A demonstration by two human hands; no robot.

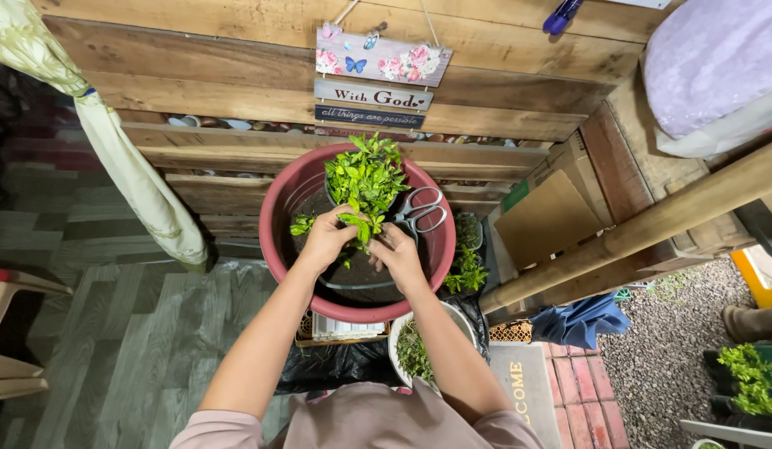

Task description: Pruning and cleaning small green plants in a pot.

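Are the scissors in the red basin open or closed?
Closed. The scissors lie on the rim of the red basin with their handle loops side by side, beside the right hand; the blades are mostly hidden by leaves.

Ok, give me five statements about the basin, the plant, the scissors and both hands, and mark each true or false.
1. Both hands, left hand and right hand, are inside the red basin. True.
2. The scissors are held in the right hand. False: they lie against the basin's inner wall, untouched.
3. The leafy green plant stands between the hands. True.
4. The basin is blue. False: it is reddish-pink.
5. The left hand rests on the folded blue cloth. False: it is at the plant's stems.
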